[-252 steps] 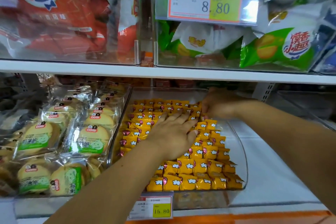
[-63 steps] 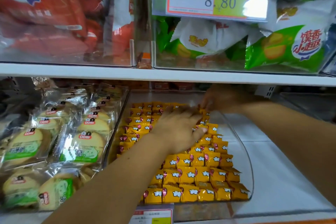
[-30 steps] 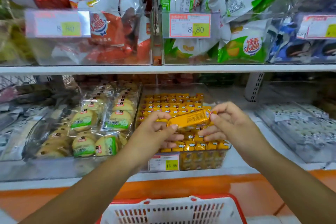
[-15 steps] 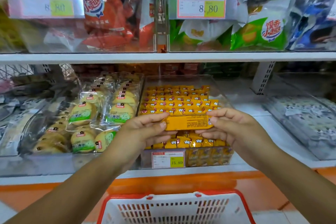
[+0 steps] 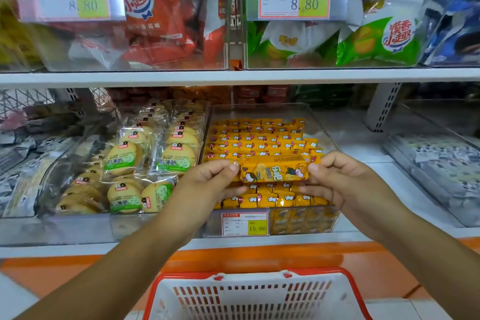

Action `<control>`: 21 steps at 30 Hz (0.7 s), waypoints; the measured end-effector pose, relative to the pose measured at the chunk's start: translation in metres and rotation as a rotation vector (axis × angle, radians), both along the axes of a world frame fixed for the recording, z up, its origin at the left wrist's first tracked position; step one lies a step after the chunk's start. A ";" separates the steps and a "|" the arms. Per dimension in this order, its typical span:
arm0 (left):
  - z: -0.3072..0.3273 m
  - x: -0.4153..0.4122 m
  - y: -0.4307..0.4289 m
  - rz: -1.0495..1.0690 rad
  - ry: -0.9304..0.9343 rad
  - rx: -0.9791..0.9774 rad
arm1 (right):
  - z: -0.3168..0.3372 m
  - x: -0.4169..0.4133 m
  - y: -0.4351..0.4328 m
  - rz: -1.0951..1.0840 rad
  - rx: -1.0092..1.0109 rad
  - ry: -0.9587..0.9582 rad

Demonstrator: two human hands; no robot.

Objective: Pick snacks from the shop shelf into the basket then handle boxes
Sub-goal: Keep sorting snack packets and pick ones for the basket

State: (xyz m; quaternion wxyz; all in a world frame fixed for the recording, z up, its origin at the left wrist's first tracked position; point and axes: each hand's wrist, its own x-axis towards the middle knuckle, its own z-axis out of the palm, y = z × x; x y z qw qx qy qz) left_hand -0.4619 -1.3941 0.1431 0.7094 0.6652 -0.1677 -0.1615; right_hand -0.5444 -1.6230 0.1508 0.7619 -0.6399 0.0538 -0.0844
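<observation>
Snack pack [image 5: 275,171], 1 only: long flat bar in a glossy yellow printed wrapper, held in mid-air in front of 1 clear plastic bin [image 5: 259,110] of matching yellow packs (too many to count) & above 1 white slotted plastic basket [image 5: 249,301] w/ red rim. Long axis runs horiz., left to right, printed face toward camera. 2 hands, apart: left hand [image 5: 205,184] pinches the left end, right hand [image 5: 340,182] pinches the right end, thumbs on top.
</observation>
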 end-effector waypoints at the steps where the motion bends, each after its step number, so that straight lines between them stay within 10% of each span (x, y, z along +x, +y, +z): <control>1: 0.001 -0.003 -0.001 0.010 -0.013 0.005 | 0.001 0.000 0.001 -0.008 0.002 -0.008; 21: 0.008 -0.009 -0.001 -0.026 -0.027 -0.140 | 0.003 -0.007 0.009 0.031 -0.104 -0.057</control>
